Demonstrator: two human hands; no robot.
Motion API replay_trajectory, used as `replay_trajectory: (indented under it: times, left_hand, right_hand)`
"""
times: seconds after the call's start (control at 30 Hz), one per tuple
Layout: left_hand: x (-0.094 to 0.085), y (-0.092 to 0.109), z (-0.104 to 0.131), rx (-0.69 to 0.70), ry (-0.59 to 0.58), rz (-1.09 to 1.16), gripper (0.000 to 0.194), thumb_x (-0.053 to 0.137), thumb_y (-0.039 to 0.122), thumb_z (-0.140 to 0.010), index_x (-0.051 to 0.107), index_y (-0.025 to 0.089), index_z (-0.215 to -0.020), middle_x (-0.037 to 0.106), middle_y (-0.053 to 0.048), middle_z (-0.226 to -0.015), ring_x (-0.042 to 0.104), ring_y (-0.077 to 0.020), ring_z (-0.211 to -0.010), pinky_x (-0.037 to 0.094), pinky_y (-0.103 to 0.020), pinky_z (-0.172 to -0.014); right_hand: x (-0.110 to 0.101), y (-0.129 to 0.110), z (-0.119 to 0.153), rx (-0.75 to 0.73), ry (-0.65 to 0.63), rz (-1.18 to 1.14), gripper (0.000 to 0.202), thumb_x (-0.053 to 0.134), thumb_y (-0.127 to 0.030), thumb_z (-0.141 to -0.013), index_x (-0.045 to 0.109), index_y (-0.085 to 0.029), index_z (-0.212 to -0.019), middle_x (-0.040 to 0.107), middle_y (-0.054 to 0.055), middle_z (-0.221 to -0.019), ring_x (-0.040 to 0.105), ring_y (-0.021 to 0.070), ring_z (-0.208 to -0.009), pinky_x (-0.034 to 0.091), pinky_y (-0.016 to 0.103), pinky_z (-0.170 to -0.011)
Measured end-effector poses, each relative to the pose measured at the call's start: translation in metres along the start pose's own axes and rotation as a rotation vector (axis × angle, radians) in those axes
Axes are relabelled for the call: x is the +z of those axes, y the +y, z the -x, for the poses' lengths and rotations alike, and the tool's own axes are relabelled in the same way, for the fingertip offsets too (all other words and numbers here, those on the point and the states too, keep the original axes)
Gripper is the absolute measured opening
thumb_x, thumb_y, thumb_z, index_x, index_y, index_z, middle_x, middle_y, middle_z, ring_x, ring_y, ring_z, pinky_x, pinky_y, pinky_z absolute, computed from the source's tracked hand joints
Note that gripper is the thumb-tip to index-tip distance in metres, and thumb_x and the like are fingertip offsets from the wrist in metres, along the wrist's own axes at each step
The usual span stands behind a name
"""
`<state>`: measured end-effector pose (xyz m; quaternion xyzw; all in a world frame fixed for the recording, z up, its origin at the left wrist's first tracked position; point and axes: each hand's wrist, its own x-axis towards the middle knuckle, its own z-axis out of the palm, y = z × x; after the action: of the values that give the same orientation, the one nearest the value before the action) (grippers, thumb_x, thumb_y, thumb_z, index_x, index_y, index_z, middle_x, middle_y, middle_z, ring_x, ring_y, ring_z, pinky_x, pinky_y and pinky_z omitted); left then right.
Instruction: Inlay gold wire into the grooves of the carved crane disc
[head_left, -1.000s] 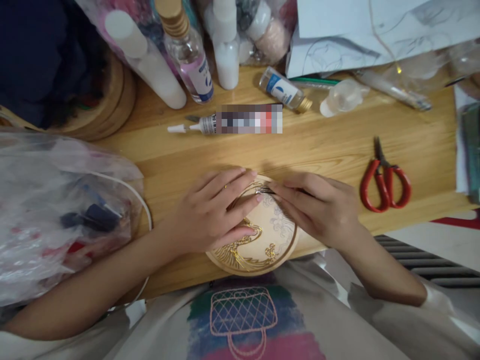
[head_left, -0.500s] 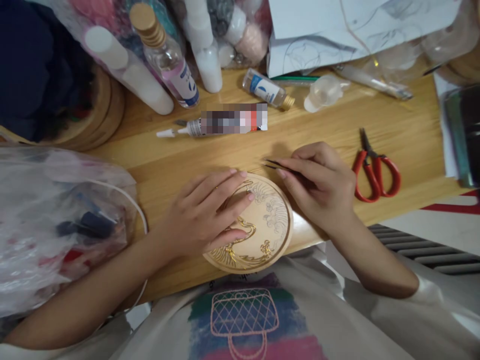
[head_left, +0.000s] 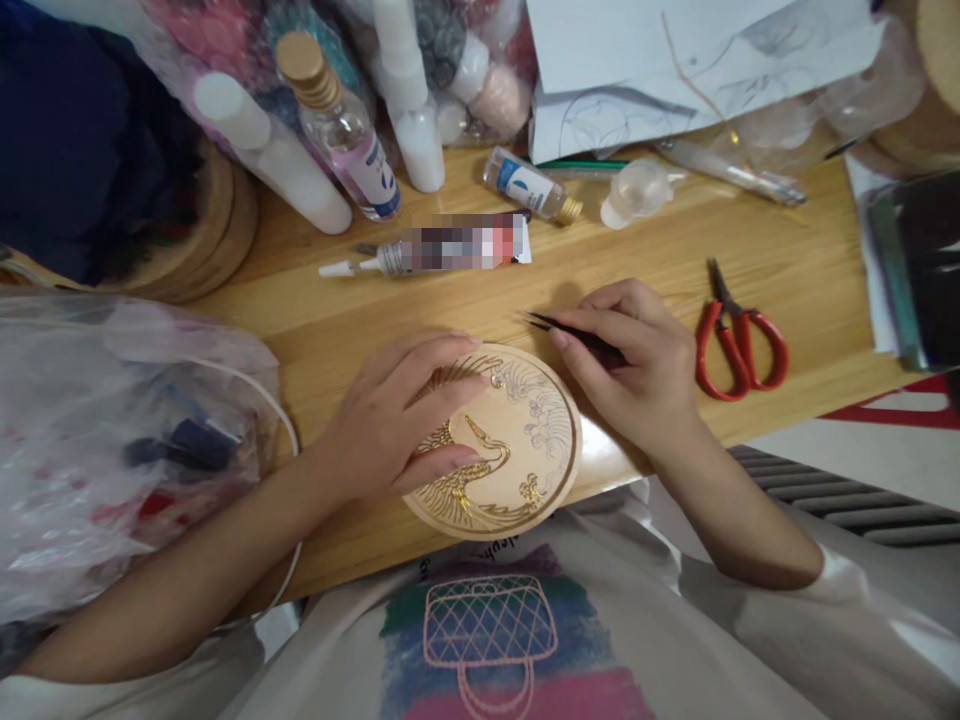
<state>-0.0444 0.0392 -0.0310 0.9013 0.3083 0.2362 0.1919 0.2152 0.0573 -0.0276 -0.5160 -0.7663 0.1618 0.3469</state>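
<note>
A round wooden plaque [head_left: 517, 455] lies at the table's front edge. It bears a crane partly outlined in gold wire, with drawn wave lines on its right side. My left hand [head_left: 409, 410] rests over the plaque's left part with fingers spread, covering some of the design; the fingers grip nothing. To the right of the plaque, my right hand [head_left: 634, 365] is closed around dark tweezers [head_left: 581, 337]. Their thin tips point left, just above the plaque's far rim. Red-handled scissors [head_left: 739, 345] lie on the table to the right of that hand.
A glue tube [head_left: 450, 245] lies beyond the plaque, near a small bottle [head_left: 529, 185] and a clear plastic cup [head_left: 637, 190]. Taller bottles [head_left: 349, 150] stand at the back. A plastic bag [head_left: 135, 450] fills the left side, and papers [head_left: 622, 110] lie at the back right.
My left hand has drawn slightly left, uncovering the crane's head and more of its gold wing. My right hand still holds the tweezers in nearly the same place. The view has shifted a little.
</note>
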Motion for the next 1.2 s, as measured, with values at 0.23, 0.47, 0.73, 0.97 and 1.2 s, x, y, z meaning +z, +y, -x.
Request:
replay_trajectory:
  times: [0.23, 0.47, 0.73, 0.97, 1.2]
  left_hand:
    - [-0.005, 0.002, -0.005, 0.041, -0.039, -0.068, 0.041, 0.040, 0.049, -0.101, 0.060, 0.017, -0.117, 0.057, -0.019, -0.132, 0.053, -0.0316, -0.126, 0.047, -0.050, -0.104]
    - [-0.003, 0.002, -0.006, 0.067, 0.006, -0.077, 0.043, 0.042, 0.048, -0.101, 0.064, 0.014, -0.114, 0.059, -0.020, -0.129, 0.054, -0.0318, -0.123, 0.049, -0.051, -0.102]
    - [0.005, 0.000, -0.002, 0.046, 0.058, -0.030, 0.042, 0.040, 0.048, -0.101, 0.062, 0.016, -0.117, 0.059, -0.017, -0.131, 0.053, -0.0295, -0.123, 0.046, -0.049, -0.103]
    - [0.004, -0.004, 0.002, 0.064, 0.099, -0.005, 0.056, 0.029, 0.058, -0.101, 0.062, 0.017, -0.118, 0.061, -0.017, -0.128, 0.057, -0.0293, -0.119, 0.047, -0.047, -0.098]
    - [-0.007, -0.002, -0.001, 0.020, 0.133, 0.028, 0.056, 0.022, 0.057, -0.103, 0.062, 0.020, -0.113, 0.064, -0.015, -0.118, 0.062, -0.0255, -0.107, 0.052, -0.044, -0.087]
  right_hand:
    - [0.001, 0.000, 0.000, 0.040, -0.027, -0.018, 0.017, 0.063, -0.026, -0.090, 0.077, -0.024, -0.100, 0.067, 0.004, -0.086, 0.064, 0.0172, -0.079, 0.053, 0.033, -0.069]
    - [0.001, -0.001, -0.001, 0.047, -0.022, -0.050, 0.017, 0.063, -0.025, -0.090, 0.077, -0.022, -0.099, 0.066, 0.005, -0.084, 0.064, 0.0176, -0.080, 0.052, 0.033, -0.070]
    - [0.003, 0.002, -0.001, 0.064, -0.002, -0.060, 0.016, 0.064, -0.025, -0.089, 0.078, -0.023, -0.097, 0.066, 0.003, -0.082, 0.062, 0.0168, -0.077, 0.051, 0.033, -0.068]
    - [0.003, 0.003, -0.002, 0.083, -0.003, -0.101, 0.016, 0.064, -0.026, -0.088, 0.078, -0.022, -0.096, 0.065, 0.003, -0.082, 0.062, 0.0164, -0.077, 0.051, 0.033, -0.069]
    - [0.005, 0.006, -0.003, 0.103, 0.030, -0.198, 0.015, 0.066, -0.023, -0.086, 0.078, -0.018, -0.094, 0.066, 0.003, -0.080, 0.060, 0.0151, -0.072, 0.049, 0.031, -0.065]
